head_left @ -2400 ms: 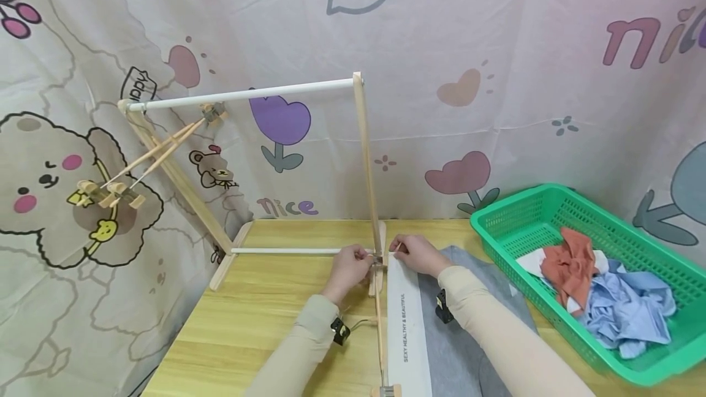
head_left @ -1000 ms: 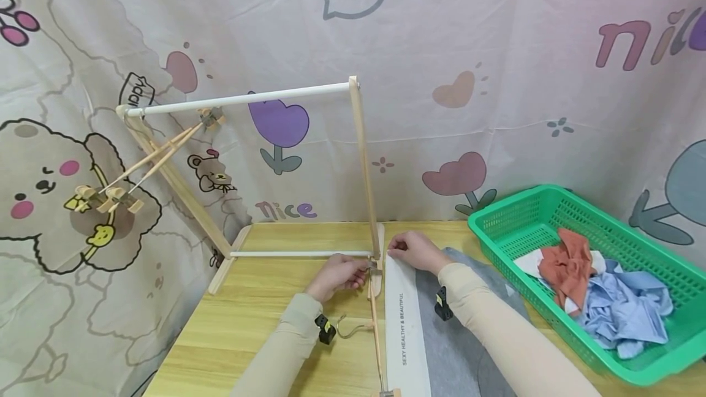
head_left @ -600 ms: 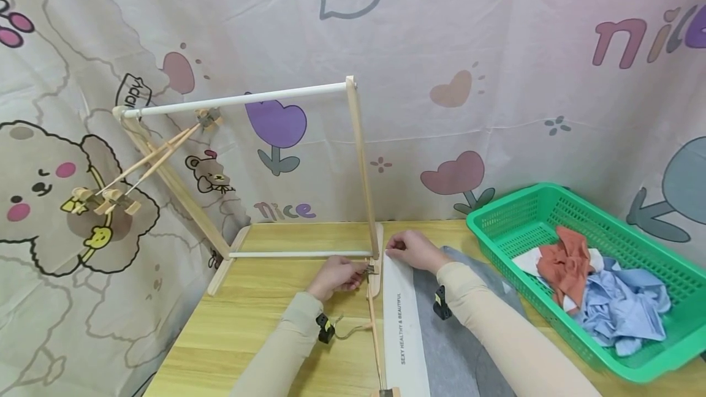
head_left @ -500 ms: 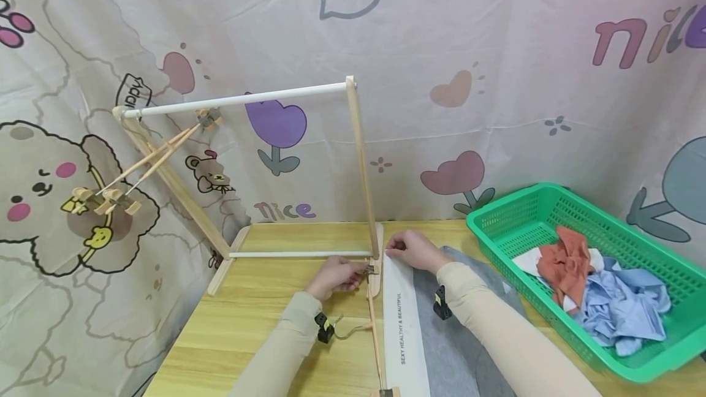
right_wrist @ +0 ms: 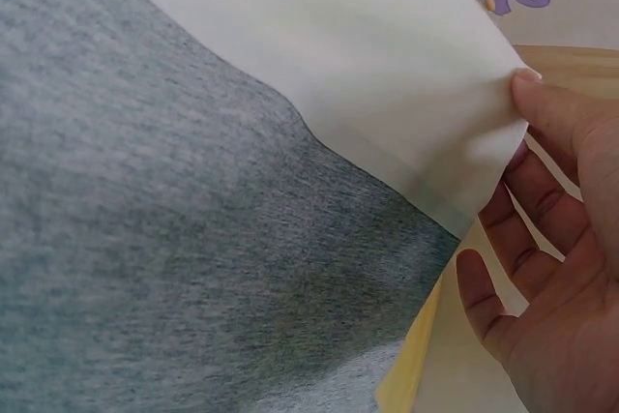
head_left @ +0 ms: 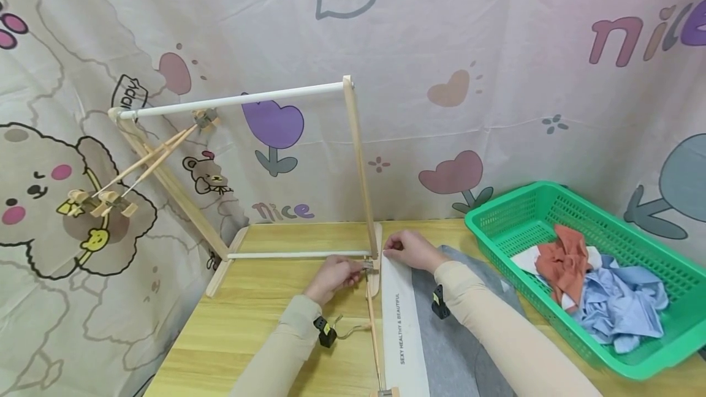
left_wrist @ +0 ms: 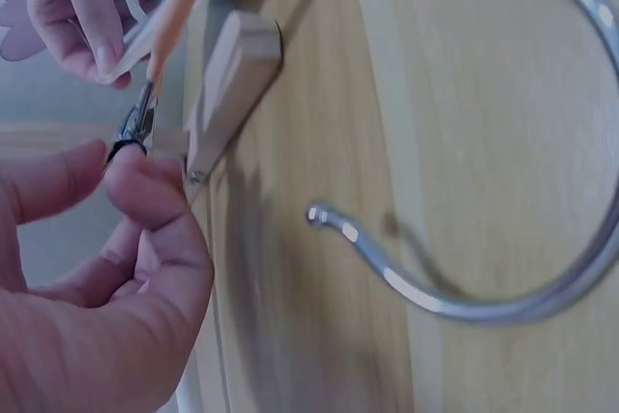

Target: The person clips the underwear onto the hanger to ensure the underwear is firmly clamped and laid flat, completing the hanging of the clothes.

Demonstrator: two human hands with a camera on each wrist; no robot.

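1. Currently, your left hand (head_left: 333,277): thumb and forefinger pinch the far metal clip (head_left: 368,265) of a wooden hanger; the other fingers curl beneath.
2. Your right hand (head_left: 413,250): thumb and fingertips grip the far corner of a white band (head_left: 402,323) printed "SEXY HEALTHY & BEAUTIFUL".
3. Grey garment (head_left: 458,348), edged by that band: lies on the table (head_left: 231,305), partly under your right forearm, well to the right of your left hand.
4. Wooden hanger (head_left: 372,323): runs towards you between your left forearm and the band; its hook (head_left: 347,331) points left, near your left wrist.
5. Clip and gripped corner: just beside each other, between your two hands; whether they touch, you cannot tell.
6. Wooden rack (head_left: 360,164), white rails: stands beyond your hands, one foot beside the clip; more hangers (head_left: 149,158) with clips hang at its left.
7. Green basket (head_left: 607,231), right of the garment: holds orange cloth (head_left: 562,259) and light-blue cloth (head_left: 623,299), both crumpled.
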